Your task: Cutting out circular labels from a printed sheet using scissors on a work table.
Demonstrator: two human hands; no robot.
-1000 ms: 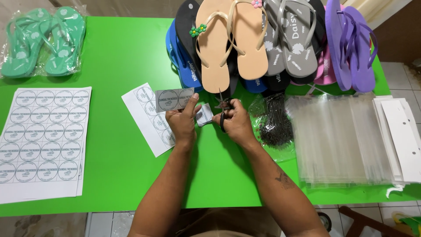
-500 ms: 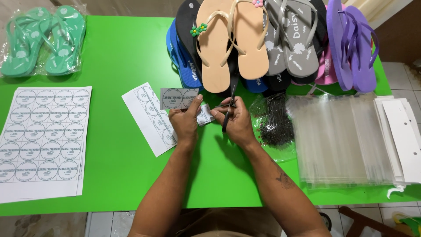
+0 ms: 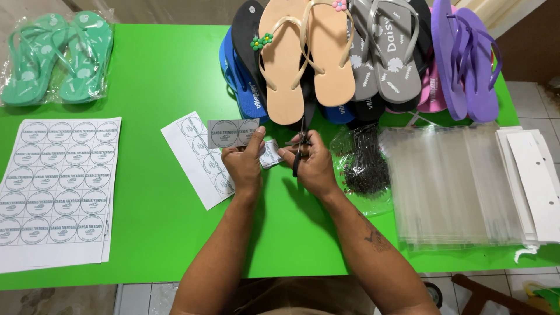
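Worktop (image 3: 157, 233), green, carrying a row of sandals (image 3: 326, 58) along its far edge, a stack of clear bags (image 3: 455, 186) at right and a sticker sheet (image 3: 55, 186) at left. Left hand (image 3: 244, 163), grip clamped on a small sticker strip (image 3: 232, 133); right hand (image 3: 312, 166), grip clamped on scissors (image 3: 302, 143), just beside the strip at centre.

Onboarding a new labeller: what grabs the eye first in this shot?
The bright green table, then the fan of coloured flip-flops along its far edge. At centre, the left hand holds a small grey label strip while the right hand works scissors; a round-sticker sheet lies at left.
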